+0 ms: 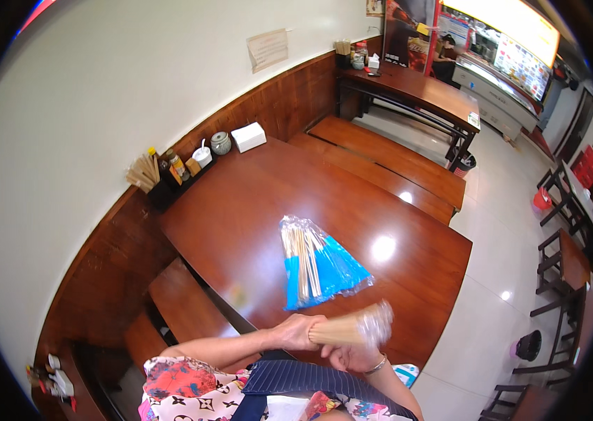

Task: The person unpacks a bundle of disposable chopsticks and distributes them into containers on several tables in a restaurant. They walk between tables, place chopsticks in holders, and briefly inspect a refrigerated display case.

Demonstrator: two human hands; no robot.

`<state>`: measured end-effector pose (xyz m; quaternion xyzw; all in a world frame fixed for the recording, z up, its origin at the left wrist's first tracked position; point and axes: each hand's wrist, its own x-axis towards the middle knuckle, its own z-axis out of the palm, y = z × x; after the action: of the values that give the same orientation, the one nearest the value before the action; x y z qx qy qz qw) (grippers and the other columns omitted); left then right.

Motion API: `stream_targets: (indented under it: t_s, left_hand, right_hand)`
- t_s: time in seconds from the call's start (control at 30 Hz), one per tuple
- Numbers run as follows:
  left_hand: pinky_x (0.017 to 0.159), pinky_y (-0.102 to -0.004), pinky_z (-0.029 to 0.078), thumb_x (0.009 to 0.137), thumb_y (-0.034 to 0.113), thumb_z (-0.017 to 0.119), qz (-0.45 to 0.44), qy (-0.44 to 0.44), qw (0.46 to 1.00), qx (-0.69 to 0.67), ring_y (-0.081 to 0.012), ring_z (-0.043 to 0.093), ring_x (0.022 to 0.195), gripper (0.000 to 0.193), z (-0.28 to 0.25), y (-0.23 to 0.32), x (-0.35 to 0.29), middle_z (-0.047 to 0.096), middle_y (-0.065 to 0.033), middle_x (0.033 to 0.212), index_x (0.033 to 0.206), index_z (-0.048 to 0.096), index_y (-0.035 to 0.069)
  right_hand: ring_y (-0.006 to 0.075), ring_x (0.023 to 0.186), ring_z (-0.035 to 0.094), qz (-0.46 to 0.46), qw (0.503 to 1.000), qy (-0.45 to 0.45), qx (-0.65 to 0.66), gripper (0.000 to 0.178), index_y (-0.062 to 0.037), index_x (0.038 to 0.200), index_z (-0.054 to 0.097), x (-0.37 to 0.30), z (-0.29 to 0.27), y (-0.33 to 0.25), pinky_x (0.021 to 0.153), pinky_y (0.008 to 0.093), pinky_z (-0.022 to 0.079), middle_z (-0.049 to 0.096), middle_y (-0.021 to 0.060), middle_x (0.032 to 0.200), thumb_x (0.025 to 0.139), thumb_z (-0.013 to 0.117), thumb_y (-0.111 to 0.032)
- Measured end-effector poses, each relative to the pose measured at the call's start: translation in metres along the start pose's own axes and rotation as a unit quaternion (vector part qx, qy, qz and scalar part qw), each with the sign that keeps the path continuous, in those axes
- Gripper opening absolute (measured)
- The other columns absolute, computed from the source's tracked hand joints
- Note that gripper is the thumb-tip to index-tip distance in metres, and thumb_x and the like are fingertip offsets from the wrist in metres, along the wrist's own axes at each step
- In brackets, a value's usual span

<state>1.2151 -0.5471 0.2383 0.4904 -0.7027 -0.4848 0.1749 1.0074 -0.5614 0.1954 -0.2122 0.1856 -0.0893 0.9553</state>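
My left hand [298, 331] is wrapped round one end of a bundle of chopsticks [335, 330] above the near part of the brown table. Clear crinkled plastic [376, 324] covers the bundle's other end, slightly blurred. Just below the bundle, my right hand [354, 358] has its fingers curled against its underside; part of that grip is hidden. On the tabletop beyond my hands lies an open blue and clear plastic bag [335, 270], with several loose chopsticks [303, 256] in it.
Against the wall stand a chopstick holder [145, 173], condiment bottles [176, 163], a white cup [202, 153], a lidded jar [221, 143] and a napkin box [249, 137]. Wooden benches [388, 154] flank the table [409, 245]. Another table [416, 88] and a seated person [445, 56] are farther off.
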Motion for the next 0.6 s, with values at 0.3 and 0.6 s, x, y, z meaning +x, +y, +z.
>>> stream_targets:
  t_s: [0.3, 0.6]
  left_hand:
    - [0.063, -0.0341, 0.051, 0.073, 0.014, 0.064, -0.038, 0.045, 0.737, -0.673, -0.0202, 0.058, 0.066, 0.032, -0.081, -0.096, -0.023, 0.056, -0.0105, 0.074, 0.098, 0.048, 0.001]
    - [0.069, -0.0295, 0.049, 0.072, 0.021, 0.068, -0.026, -0.117, 0.782, -0.612, -0.0176, 0.057, 0.080, 0.038, -0.112, -0.091, -0.053, 0.055, -0.0088, 0.085, 0.099, 0.048, 0.002]
  right_hand:
    - [0.0215, 0.086, 0.057, -0.342, 0.903, 0.193, -0.172, 0.044, -0.0008, 0.116, 0.045, 0.141, 0.064, -0.069, 0.074, 0.0328, 0.047, 0.056, 0.0110, 0.096, 0.084, 0.055, -0.030]
    - [0.0253, 0.087, 0.060, -0.203, 0.974, 0.033, -0.091, 0.076, -0.0015, 0.132, 0.025, 0.223, 0.113, -0.086, 0.078, 0.0383, 0.050, 0.056, 0.0176, 0.102, 0.073, 0.068, -0.023]
